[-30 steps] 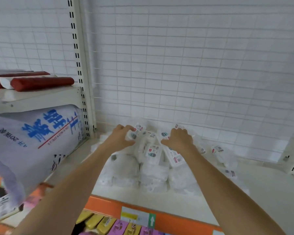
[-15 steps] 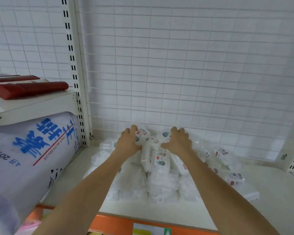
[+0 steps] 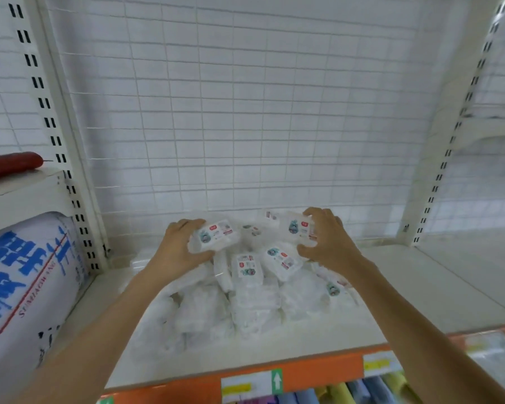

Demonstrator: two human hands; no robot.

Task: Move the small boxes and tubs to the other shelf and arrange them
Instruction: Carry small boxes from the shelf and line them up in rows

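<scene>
A heap of small clear plastic tubs [image 3: 245, 298] with white contents and printed labels lies on the white shelf [image 3: 347, 330], against the wire back panel. My left hand [image 3: 178, 249] grips one labelled tub [image 3: 216, 233] at the left top of the heap, label up. My right hand [image 3: 327, 243] grips another labelled tub [image 3: 296, 228] at the right top. Both tubs are raised slightly above the heap. Two more labelled tubs [image 3: 247, 265] lie between my hands.
A big white sack with blue print [image 3: 27, 281] fills the bay to the left, under a shelf holding a red roll [image 3: 9, 166]. Slotted uprights [image 3: 70, 170] frame the bay. The shelf's orange front strip [image 3: 303, 371] carries price tags; coloured packs sit below.
My view has shifted right. Both hands went from resting on the heap to each gripping a labelled tub, and they have spread further apart.
</scene>
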